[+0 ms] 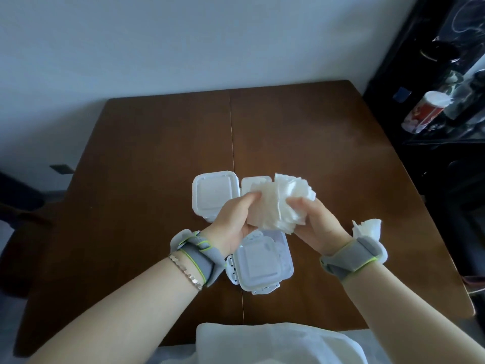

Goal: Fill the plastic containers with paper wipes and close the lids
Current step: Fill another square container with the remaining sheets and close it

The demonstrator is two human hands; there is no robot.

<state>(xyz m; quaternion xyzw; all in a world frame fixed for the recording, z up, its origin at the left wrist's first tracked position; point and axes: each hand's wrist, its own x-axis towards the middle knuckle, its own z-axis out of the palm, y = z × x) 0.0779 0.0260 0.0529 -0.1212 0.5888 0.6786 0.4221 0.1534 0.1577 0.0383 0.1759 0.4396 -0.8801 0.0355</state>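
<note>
Both hands hold a fanned stack of white paper wipes [282,203] above the brown table [315,143]. My left hand [233,219] grips the stack's left side, and my right hand [315,222] pinches its right side. Below the hands sits a clear plastic container [262,264] with its lid on and its side latches sticking out. Farther back on the left lies another white container [214,191] with its lid on. Beside it a third white container [253,183] is partly hidden by the wipes. A loose bunch of wipes [368,228] lies on the table behind my right wrist.
White cloth or paper [275,342] lies at the table's near edge. A dark shelf unit [446,101] with a red-and-white can [425,111] and bottles stands to the right. A pale wall is behind the table, and a dark chair shows at the left.
</note>
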